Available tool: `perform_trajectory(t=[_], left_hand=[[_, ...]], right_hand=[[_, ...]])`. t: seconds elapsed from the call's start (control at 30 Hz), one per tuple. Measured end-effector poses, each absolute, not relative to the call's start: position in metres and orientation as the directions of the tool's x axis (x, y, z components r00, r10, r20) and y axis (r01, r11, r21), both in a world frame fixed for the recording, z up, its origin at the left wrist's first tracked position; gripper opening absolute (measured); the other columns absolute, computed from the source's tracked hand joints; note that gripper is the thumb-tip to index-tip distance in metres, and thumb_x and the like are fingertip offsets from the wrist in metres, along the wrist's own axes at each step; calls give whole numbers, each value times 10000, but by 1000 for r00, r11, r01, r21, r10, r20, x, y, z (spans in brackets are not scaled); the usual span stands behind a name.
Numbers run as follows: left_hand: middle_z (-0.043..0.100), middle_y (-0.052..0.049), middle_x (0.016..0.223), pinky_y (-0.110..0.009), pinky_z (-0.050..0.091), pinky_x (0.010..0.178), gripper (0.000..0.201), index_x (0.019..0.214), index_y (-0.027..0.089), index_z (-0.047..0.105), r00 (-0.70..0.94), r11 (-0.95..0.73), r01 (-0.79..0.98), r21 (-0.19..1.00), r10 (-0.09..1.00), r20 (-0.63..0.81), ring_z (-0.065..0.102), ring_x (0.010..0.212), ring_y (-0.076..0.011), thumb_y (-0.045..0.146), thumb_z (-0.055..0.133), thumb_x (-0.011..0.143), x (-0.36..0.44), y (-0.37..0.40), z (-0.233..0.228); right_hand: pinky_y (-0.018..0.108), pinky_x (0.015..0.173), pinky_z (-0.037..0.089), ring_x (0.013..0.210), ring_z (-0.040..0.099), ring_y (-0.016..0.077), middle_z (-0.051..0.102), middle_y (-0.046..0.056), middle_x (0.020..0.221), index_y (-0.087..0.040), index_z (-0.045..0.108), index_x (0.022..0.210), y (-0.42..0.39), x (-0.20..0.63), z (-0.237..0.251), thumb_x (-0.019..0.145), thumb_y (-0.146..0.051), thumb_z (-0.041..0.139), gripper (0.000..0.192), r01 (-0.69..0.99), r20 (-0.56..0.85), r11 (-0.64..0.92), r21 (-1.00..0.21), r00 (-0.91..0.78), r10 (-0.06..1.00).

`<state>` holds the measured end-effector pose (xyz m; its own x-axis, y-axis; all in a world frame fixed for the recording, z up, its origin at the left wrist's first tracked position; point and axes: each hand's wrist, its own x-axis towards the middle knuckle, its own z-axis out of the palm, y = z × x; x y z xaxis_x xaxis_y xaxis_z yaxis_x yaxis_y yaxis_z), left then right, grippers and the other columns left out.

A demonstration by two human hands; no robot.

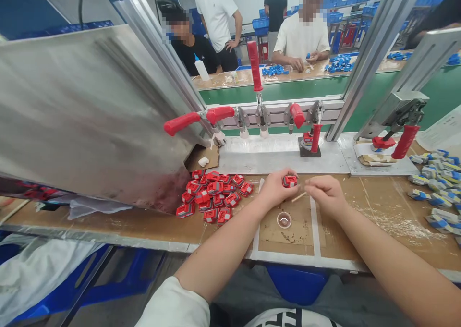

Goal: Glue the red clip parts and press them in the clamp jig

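My left hand [276,191] is closed around a small red and grey plastic part [289,181], held just above the bench. Pinched in my right hand [326,195] is a thin wooden stick [298,197], its free end pointing down and left below the part. Under both hands a small round clear dish [284,220] sits on a cardboard sheet [288,238] edged with pale tape. To the left of my left hand lies a heap of similar red and grey parts [212,195].
A row of red-handled toggle clamps [259,113] on a metal frame stands behind my hands. Another clamp [396,130] is at the right, beside grey, blue and yellow parts [439,183]. A large grey sheet [90,115] rises at the left. Across the bench a person [302,41] handles blue pieces.
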<state>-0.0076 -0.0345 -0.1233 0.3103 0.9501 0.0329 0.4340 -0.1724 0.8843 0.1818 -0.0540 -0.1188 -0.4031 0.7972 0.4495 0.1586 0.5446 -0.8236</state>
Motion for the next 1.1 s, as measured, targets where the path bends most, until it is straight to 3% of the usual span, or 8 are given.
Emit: perform_trajectory(t=[0.07,0.13,0.47,0.9,1.0,1.1], left_hand=[[662,38,768,-235,415,652,225,961,209,696,313,-152,476,866,950,-5,557,706,-135,294,729,755,-7,-35,-123],[638,53,730,-233,401,635,226,961,216,686,312,-143,506,851,950,-26,535,677,-128,298,724,753,-6,-35,-122],[633,50,722,-248,399,646,223,946,225,685,312,-138,577,805,948,-61,539,679,-140,315,712,744,-5,-36,-119],[678,38,760,-253,422,670,218,956,222,699,289,-153,596,788,957,-32,590,715,-151,307,732,758,-5,-36,-119],[700,33,777,-263,452,703,242,1009,234,717,305,-186,592,784,952,-4,611,729,-161,300,731,776,-5,-35,-123],[770,2,962,-287,495,815,308,1105,249,733,327,-221,537,814,944,41,682,873,-194,291,741,800,-6,-34,-126]], right_hand=[[278,530,242,528,290,111,305,-52,552,-222,339,580,-49,184,-118,949,-307,518,418,186,398,435,-881,-208,894],[275,540,259,548,313,117,321,-49,562,-221,362,586,-45,184,-118,939,-337,530,408,213,338,356,-910,-118,934],[277,578,294,590,348,127,349,-40,599,-221,371,607,-41,178,-117,950,-419,519,423,248,262,296,-923,-159,952],[288,531,216,530,266,106,262,-57,549,-222,256,600,-41,182,-119,905,-285,535,418,489,477,464,-739,-108,872],[291,525,204,518,247,104,244,-58,535,-225,227,594,-44,183,-114,889,-262,531,425,470,498,500,-728,-140,856],[288,530,225,513,271,107,283,-52,536,-228,271,585,-51,182,-108,921,-269,510,415,351,491,567,-745,-287,823]])
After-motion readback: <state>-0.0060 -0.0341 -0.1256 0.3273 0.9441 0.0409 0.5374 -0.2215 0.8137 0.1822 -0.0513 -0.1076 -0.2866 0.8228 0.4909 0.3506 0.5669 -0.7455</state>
